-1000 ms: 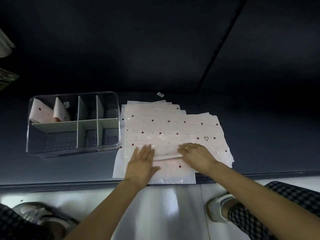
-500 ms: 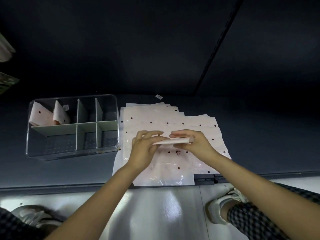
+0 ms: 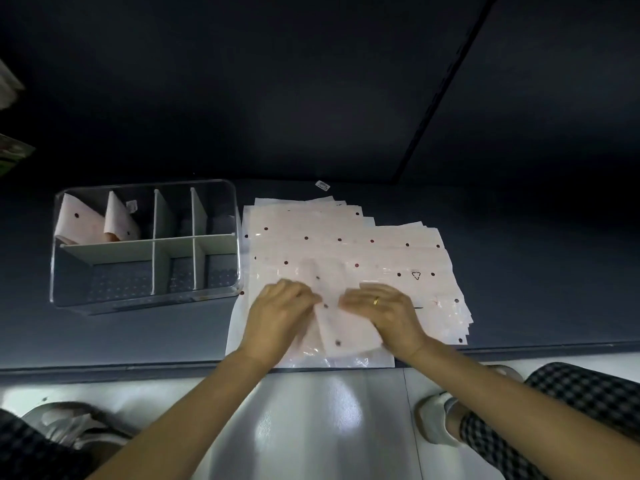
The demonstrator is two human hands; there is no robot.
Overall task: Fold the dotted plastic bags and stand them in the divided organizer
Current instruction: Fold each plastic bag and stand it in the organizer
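Note:
A fanned stack of pale pink dotted plastic bags [image 3: 346, 244] lies on the dark surface in front of me. On top of it sits one bag folded into a narrow strip [image 3: 334, 327], its long side running toward me. My left hand [image 3: 280, 315] grips the strip's left edge and my right hand [image 3: 382, 315], wearing a ring, grips its right edge; my fingertips hide the strip's upper part. To the left stands the clear divided organizer [image 3: 138, 299]. Two folded bags stand in its back-left compartments, one [image 3: 81, 220] beside the other [image 3: 119, 220].
A small white label [image 3: 322, 185] lies behind the stack. The dark surface ends in an edge [image 3: 138, 367] near me, above a glossy white floor. My checked trouser legs and shoes show at bottom left [image 3: 62, 427] and bottom right [image 3: 436, 420].
The folded strip was first pressed flat on the stack, then lifted crosswise between both hands; now it lies back on the stack, turned lengthwise toward me, held at both sides.

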